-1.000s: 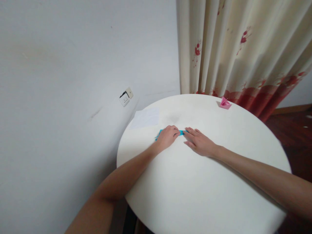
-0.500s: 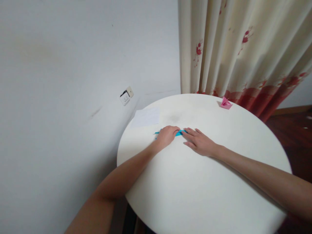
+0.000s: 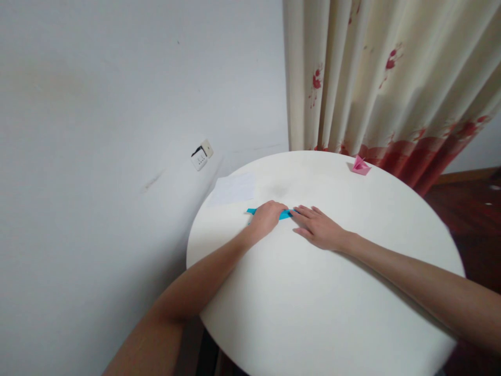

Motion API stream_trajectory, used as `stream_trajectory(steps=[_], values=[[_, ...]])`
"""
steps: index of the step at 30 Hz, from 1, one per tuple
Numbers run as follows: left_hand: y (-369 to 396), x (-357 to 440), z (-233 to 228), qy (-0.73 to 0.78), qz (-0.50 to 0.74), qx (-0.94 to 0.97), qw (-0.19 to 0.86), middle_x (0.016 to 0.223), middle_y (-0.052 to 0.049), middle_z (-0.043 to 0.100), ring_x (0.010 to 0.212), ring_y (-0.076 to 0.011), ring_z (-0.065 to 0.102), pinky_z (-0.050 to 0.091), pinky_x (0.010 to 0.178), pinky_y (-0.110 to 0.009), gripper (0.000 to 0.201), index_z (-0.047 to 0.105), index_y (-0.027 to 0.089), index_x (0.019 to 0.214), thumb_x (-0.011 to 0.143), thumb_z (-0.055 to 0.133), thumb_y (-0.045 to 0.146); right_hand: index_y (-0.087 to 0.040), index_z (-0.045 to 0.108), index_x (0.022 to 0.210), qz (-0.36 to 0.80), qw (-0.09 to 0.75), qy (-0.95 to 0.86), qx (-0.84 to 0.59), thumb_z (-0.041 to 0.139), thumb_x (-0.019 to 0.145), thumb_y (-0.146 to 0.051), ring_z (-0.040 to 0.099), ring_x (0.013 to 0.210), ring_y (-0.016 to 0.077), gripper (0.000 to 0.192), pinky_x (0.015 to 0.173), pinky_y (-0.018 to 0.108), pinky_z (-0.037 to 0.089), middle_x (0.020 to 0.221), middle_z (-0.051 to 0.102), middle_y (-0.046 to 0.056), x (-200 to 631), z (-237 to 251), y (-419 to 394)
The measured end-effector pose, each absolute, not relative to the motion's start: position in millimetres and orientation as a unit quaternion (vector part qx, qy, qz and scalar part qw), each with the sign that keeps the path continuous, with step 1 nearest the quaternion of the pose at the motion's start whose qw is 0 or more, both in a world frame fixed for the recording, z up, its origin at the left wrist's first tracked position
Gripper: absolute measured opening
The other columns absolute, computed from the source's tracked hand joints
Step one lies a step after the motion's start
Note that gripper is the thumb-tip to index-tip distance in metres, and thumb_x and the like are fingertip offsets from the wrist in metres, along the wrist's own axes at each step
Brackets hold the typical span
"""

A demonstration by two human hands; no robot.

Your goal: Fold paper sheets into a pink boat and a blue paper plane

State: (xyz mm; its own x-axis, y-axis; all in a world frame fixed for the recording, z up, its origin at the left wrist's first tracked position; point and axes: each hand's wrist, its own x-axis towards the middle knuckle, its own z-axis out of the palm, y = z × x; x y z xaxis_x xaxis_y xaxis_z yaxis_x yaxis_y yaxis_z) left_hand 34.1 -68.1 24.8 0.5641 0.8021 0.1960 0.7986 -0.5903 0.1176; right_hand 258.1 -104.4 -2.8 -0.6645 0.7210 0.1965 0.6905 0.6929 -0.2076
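Observation:
A folded piece of blue paper lies on the white round table. My left hand curls over the middle of it, fingers closed on the paper, and covers much of it. A blue tip sticks out to the left of this hand. At the paper's right end, my right hand rests flat with its fingers stretched out and apart, the fingertips on the blue edge. How the folds run beneath both hands is hidden.
A white sheet of paper lies at the table's far left, beside the wall with its socket. A pink folded paper boat stands near the far right edge, in front of the patterned curtain.
The blue tip left of my left hand shows a little more and looks wider. Both hands stay nearly in place; the whole view has shifted slightly.

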Motion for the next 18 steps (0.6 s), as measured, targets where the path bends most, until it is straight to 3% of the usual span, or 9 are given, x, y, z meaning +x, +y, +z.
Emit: stream_trajectory(steps=[9,15,18], values=[[-63,36,16,0.44,0.097,0.891,-0.043,0.109,-0.004,0.069,0.101,-0.0207,0.065,0.049,0.091,-0.033,0.035,0.072,0.03,0.118,0.098,0.049,0.013,-0.017,0.024,0.159,0.045,0.117,-0.897,-0.424,0.021,0.102,-0.06,0.024,0.15,0.0333,0.071,0.117,0.059,0.027,0.162,0.029,0.014,257,-8,-105],[-66,40,4,0.421,0.071,0.902,-0.058,0.141,-0.008,0.058,0.132,-0.0235,0.05,0.035,0.113,-0.042,0.046,0.058,0.023,0.137,0.096,0.044,0.008,-0.014,0.023,0.159,0.046,0.103,-0.889,-0.444,0.017,0.101,-0.064,0.019,0.151,0.0328,0.076,0.118,0.059,0.022,0.163,0.023,0.016,257,-8,-106],[-72,44,-1,0.401,0.067,0.914,-0.01,0.152,-0.01,0.047,0.145,-0.0211,0.037,0.026,0.12,-0.044,0.045,0.045,0.019,0.146,0.102,0.038,0.018,-0.013,0.021,0.159,0.05,0.101,-0.888,-0.445,0.017,0.1,-0.064,0.019,0.151,0.0318,0.078,0.119,0.058,0.021,0.163,0.023,0.016,256,-8,-105]])
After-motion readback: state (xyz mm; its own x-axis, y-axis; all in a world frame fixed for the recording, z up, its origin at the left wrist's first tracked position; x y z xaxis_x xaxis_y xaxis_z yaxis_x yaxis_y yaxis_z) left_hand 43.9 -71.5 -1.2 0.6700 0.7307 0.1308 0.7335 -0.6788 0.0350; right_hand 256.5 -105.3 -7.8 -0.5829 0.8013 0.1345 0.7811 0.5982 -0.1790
